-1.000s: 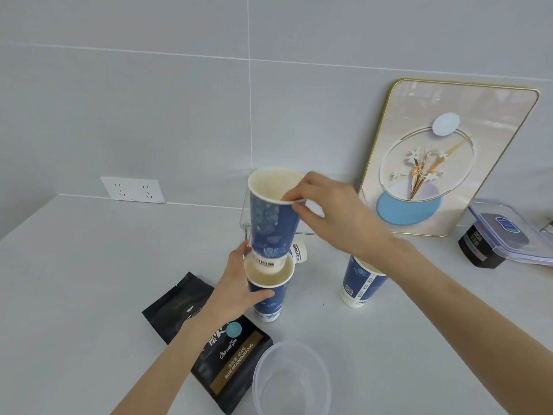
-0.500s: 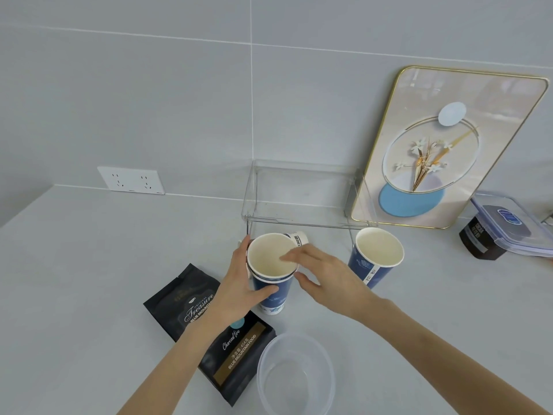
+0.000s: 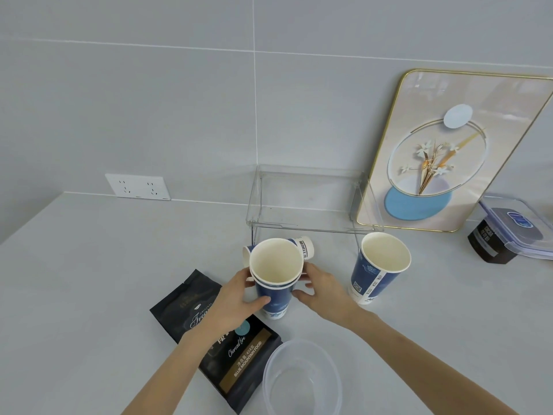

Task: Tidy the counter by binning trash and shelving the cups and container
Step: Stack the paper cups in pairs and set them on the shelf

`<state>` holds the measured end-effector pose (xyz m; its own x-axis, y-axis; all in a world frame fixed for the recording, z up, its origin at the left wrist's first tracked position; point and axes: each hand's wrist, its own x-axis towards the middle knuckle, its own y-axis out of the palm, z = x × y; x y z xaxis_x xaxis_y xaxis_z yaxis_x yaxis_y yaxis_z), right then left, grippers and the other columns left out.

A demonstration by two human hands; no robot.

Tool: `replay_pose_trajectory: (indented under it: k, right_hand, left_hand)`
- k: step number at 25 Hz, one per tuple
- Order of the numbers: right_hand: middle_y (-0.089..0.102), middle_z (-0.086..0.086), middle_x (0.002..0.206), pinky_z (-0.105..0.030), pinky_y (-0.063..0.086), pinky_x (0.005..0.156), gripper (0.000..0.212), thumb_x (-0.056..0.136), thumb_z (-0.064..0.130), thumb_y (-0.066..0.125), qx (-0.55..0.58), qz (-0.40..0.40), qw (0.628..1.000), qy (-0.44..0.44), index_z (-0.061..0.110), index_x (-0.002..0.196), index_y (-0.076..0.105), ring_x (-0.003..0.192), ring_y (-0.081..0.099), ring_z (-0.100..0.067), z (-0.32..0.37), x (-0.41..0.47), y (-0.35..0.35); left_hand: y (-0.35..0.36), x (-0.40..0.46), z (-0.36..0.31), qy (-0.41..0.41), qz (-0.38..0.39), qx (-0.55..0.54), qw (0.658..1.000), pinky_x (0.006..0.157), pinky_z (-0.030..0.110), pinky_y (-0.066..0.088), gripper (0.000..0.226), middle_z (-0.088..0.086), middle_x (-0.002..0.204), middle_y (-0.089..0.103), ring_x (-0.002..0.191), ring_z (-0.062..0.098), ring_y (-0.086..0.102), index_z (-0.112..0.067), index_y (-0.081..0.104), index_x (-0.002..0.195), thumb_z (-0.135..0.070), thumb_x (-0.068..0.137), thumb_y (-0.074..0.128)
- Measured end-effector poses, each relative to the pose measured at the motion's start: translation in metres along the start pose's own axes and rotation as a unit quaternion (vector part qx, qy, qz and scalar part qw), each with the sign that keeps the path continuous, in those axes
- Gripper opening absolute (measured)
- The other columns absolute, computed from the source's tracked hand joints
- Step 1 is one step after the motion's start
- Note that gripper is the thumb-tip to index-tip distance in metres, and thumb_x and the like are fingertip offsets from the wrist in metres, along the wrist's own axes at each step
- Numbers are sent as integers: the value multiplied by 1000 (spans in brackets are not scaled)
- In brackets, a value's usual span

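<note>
Two blue paper cups are nested into one stack (image 3: 276, 292) standing upright on the grey counter. My left hand (image 3: 236, 298) is wrapped around the stack's left side. My right hand (image 3: 321, 290) touches its right side with the fingers curled against it. Behind the stack a third cup (image 3: 303, 248) lies on its side. A fourth blue cup (image 3: 378, 269) stands upright to the right. A clear round plastic container (image 3: 302, 381) sits near the front edge. The clear acrylic shelf (image 3: 305, 205) stands behind the cups, against the wall.
A black coffee bag (image 3: 239, 348) lies flat under my left forearm. A gold-framed picture (image 3: 449, 151) leans on the wall at right. A dark lidded box (image 3: 505, 232) sits at far right. A wall socket (image 3: 137, 186) is at the left.
The upper cup, held high above the lower one a second ago, has come down and now sits nested inside it. My right hand moved from the rim to the stack's side.
</note>
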<state>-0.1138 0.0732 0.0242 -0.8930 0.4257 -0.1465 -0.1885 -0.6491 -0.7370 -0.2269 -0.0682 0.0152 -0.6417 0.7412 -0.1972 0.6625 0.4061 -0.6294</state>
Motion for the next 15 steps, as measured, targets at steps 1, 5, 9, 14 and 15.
replay_pose_trajectory:
  k: [1, 5, 9, 14, 15]
  right_hand:
    - [55, -9, 133, -16, 39, 88, 45, 87, 17, 60, 5, -8, 1000, -5, 8, 128, 42, 118, 54, -20, 3, 0, -4]
    - [58, -10, 124, -18, 42, 85, 48, 83, 17, 65, 43, -51, 997, -34, 8, 126, 46, 101, 55, -14, 22, -1, -35]
    - [59, -4, 113, -27, 50, 91, 49, 83, 19, 65, 73, -74, 992, -67, 10, 127, 46, 97, 57, -14, 48, 5, -75]
    - [61, -8, 120, -24, 48, 85, 51, 84, 21, 64, 46, -123, 985, -108, 8, 128, 44, 100, 59, -17, 73, 37, -114]
    - [61, -8, 122, -24, 47, 85, 51, 84, 22, 64, 42, -132, 984, -113, 8, 129, 44, 98, 59, -16, 77, 46, -121]
  left_hand:
    - [-4, 1, -3, 8, -7, -7, 1000, 99, 29, 41, 58, 7, 136, 51, 121, 19, 51, -11, 37, 129, -22, 80, 66]
    - [-28, 2, -27, 59, -35, -35, 997, 91, 23, 40, 53, 4, 123, 57, 103, 10, 52, -11, 42, 126, -21, 79, 66]
    - [-57, 9, -61, 106, -77, -49, 990, 85, 23, 39, 51, -5, 109, 52, 98, 10, 52, -11, 43, 126, -24, 81, 64]
    - [-96, 39, -95, 148, -117, -43, 981, 88, 27, 43, 51, 2, 119, 56, 104, 15, 54, -11, 43, 126, -24, 81, 63]
    - [-103, 47, -102, 154, -123, -44, 979, 89, 28, 43, 51, 5, 124, 56, 107, 18, 55, -11, 42, 126, -23, 82, 63]
